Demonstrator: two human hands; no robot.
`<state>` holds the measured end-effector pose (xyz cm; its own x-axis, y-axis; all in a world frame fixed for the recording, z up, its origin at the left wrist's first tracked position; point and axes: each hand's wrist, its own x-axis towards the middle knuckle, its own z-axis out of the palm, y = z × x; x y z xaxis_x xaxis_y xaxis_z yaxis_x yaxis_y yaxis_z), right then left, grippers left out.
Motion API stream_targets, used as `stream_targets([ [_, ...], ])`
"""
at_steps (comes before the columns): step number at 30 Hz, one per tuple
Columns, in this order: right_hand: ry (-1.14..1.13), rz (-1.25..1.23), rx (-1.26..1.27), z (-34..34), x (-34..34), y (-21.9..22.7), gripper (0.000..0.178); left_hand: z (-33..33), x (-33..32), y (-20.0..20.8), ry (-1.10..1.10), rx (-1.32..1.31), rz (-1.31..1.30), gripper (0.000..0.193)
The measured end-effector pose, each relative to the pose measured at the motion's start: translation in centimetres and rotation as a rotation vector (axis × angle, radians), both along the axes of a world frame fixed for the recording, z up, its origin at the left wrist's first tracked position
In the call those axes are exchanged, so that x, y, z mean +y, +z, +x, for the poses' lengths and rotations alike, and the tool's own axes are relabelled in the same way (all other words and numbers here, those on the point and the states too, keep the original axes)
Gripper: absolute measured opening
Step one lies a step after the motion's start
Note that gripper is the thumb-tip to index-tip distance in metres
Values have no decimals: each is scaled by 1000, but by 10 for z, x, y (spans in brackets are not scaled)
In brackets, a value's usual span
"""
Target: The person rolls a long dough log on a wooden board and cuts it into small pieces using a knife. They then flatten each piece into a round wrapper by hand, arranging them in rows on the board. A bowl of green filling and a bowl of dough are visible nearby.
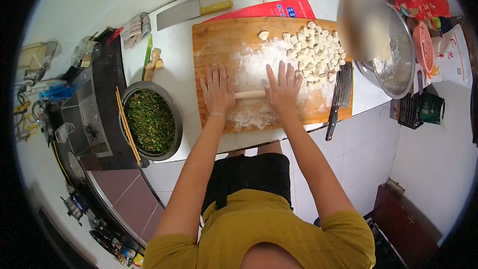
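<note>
Both my left hand [218, 91] and my right hand [284, 89] lie palm down with fingers stretched out, resting over a pale dough rope [250, 94]. Its middle shows between them; the rest is under my palms. Beneath is a wooden board [211, 45] dusted with white flour [254, 67]. Many small cut dough pieces [313, 52] lie heaped beyond my right hand, and one single piece [263, 35] sits apart. A dark-bladed kitchen knife [341, 89] rests at the board's right edge, its handle over the near side.
At left stands a bowl [177, 114] of chopped green filling with chopsticks [128, 127] on its rim. Ginger [155, 60] and a green stalk [148, 57] lie behind. A cleaver [179, 14] and red sheet [298, 9] are at the back; a metal basin [398, 72], partly blurred over, is right.
</note>
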<state>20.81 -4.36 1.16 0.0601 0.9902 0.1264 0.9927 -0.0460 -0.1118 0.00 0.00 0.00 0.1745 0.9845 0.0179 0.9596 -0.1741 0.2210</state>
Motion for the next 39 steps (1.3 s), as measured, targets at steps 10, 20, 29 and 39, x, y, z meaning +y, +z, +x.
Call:
stream_targets([
  [10, 386, -337, 400, -73, -78, 24, 76, 7, 17, -2, -58, -116, 22, 63],
  [20, 613, -267, 212, 19, -63, 19, 74, -5, 8, 5, -44, -25, 63, 67],
  [29, 201, 1, 364, -58, 2, 20, 72, 30, 3, -7, -7, -12, 108, 61],
  [39, 127, -112, 285, -58, -13, 17, 72, 9, -22, 0, 1, 47, 111, 58],
])
